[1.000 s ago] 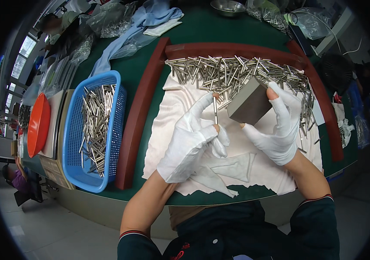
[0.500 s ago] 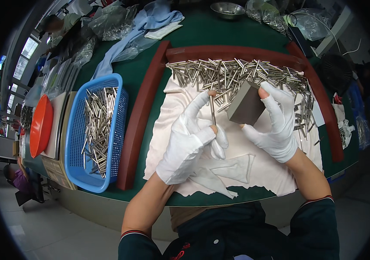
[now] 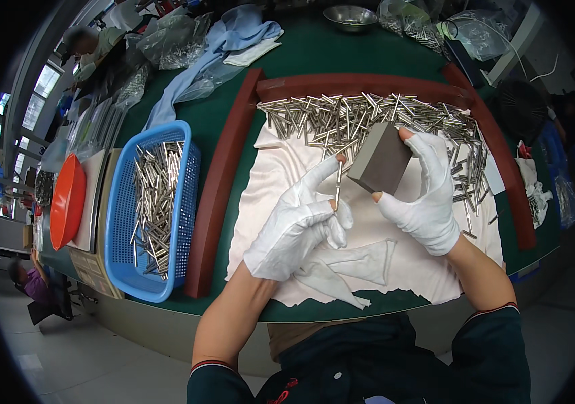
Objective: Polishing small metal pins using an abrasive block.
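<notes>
My left hand (image 3: 299, 225), in a white glove with bare fingertips, pinches a slim metal pin (image 3: 339, 183) between index finger and thumb, the pin standing nearly upright. To its right, my right hand (image 3: 423, 195), gloved the same way, grips a grey-brown rectangular block (image 3: 383, 159) by its edge, tilted. Block and pin are close together but apart. Beyond them, a heap of loose metal pins (image 3: 341, 118) lies along the far side of a pale pink cloth (image 3: 260, 202). Scraps of white fabric (image 3: 361, 259) rest on the cloth below my hands.
A dark red wooden frame (image 3: 223, 182) borders the cloth on three sides. Left of it stands a blue plastic basket (image 3: 186, 195) holding many pins, then an orange bowl (image 3: 67, 202). A metal bowl (image 3: 349, 19) and plastic bags (image 3: 483, 37) sit at the back. Other people are farther off.
My left index fingertip has come down and a little right, and the pin now sits lower and brighter in the light. The block in my right hand has shifted slightly left.
</notes>
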Demonstrator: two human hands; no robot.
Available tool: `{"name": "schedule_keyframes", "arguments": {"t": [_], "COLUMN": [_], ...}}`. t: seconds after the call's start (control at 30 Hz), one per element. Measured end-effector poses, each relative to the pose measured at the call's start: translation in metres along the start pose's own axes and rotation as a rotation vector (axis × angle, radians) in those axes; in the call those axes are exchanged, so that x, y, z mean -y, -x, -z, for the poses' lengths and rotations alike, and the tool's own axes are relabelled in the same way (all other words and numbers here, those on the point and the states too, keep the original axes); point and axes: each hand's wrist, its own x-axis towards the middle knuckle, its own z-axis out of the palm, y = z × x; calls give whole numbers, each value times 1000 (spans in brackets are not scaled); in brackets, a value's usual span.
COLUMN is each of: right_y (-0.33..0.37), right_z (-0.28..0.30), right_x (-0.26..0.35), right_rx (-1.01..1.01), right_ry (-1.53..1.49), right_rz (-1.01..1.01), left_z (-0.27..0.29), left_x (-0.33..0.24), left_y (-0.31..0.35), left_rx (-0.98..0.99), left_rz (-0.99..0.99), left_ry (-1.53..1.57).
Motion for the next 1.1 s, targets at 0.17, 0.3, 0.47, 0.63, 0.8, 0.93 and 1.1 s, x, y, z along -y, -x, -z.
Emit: {"name": "schedule_keyframes", "arguments": {"t": [0.17, 0.3, 0.47, 0.63, 0.8, 0.93, 1.1], "right_y": [0, 0, -1, -5, -10, -13, -20], "right_z": [0, -1, -1, 8, 12, 17, 27], "right_x": [1, 4, 9, 0, -5, -14, -23], "right_rx": [16, 26, 52, -54, -140, -201, -270], "right_ry": [20, -10, 2, 242, 178, 214, 217], "right_rz": [18, 4, 30, 71, -1, 43, -6], "left_z": [-1, 1, -3, 3, -10, 1, 7], "left_x": [0, 0, 1, -5, -46, -42, -36], "left_y": [0, -1, -1, 1, 20, 26, 41], "left_rx": [-23, 18, 0, 36, -485, -782, -646], "left_rz": [33, 60, 12, -51, -370, -520, -265], "left_ry": [101, 176, 46, 141, -625, -1103, -2101]}}
